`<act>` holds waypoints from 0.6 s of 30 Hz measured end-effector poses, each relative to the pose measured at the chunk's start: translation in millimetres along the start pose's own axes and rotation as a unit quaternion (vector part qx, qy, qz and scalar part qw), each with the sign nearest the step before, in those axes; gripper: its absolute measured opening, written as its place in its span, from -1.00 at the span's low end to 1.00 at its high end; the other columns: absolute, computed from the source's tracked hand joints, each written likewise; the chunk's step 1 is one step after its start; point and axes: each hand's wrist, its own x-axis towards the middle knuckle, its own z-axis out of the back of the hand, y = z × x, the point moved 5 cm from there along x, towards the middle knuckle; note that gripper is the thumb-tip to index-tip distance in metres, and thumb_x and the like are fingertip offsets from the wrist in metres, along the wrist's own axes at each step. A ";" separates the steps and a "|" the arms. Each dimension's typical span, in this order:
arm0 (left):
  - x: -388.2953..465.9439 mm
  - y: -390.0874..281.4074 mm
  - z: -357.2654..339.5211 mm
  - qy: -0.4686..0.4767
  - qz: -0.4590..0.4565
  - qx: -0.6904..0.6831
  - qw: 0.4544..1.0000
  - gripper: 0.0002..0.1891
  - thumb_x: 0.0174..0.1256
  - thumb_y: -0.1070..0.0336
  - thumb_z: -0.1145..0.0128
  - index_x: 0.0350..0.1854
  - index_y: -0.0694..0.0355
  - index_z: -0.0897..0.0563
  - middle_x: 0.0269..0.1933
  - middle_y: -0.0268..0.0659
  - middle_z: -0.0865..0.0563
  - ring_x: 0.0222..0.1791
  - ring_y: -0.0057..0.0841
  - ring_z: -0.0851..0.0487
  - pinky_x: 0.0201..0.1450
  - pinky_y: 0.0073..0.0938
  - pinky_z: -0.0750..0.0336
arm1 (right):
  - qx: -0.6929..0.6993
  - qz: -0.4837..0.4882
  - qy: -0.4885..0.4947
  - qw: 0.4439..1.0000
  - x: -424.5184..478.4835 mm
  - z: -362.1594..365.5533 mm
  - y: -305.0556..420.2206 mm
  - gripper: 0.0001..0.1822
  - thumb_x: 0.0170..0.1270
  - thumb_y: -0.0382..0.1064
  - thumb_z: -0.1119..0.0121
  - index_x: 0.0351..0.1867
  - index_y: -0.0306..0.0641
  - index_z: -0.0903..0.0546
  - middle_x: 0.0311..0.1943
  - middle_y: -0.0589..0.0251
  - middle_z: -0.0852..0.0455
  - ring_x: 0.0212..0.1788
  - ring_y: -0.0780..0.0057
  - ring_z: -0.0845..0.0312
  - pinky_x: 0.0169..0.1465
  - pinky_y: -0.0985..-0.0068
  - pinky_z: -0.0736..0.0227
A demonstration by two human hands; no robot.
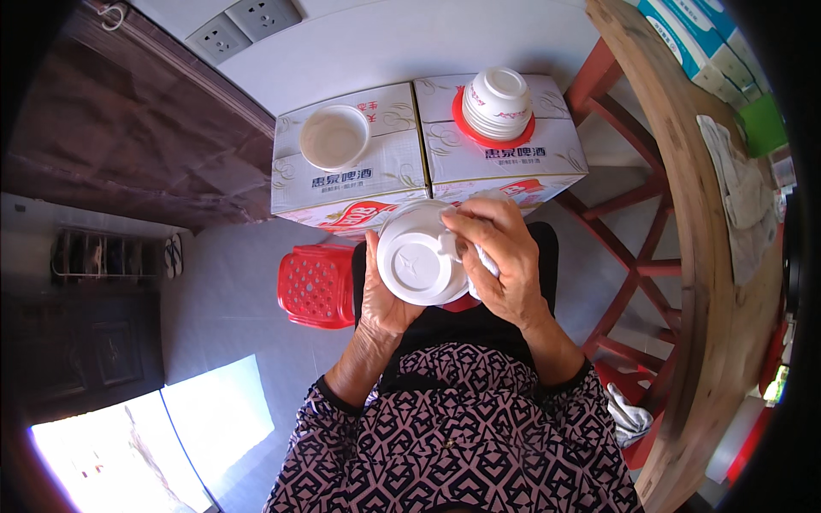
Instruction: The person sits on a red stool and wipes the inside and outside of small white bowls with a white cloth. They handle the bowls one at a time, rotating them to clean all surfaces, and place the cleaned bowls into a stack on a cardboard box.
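My left hand (387, 292) supports a white bowl (410, 256) from the left side, its foot ring facing up toward me. On the bowl's right side, my right hand (503, 256) presses a white cloth (482, 272) to the wall, partly hidden by the fingers. Beyond my hands, a stack of upside-down white bowls (497, 106) with a pink-red pattern stands on a red plate (459, 122). To its left, another white bowl (335, 136) sits with its opening up.
Two printed cardboard cartons (391, 154) stand side by side against the wall. A red plastic stool (315, 286) is on the floor at left. On the right, a wooden table (705, 308) with red legs bears tissue packs (699, 48) and a cloth (737, 186).
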 end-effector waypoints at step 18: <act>-7.8 13.6 9.8 -0.028 0.056 0.067 0.996 -0.28 0.31 -0.33 0.15 0.33 0.14 -0.30 0.25 -0.21 -0.48 0.26 -0.35 -0.44 0.33 -0.18 -0.31 | 0.044 -0.007 0.117 0.992 5.7 -0.2 -0.2 -0.70 -0.08 -0.53 -0.20 -0.23 -0.27 -0.66 -0.17 0.23 -0.64 -0.19 0.23 -0.52 -0.08 0.35 -0.36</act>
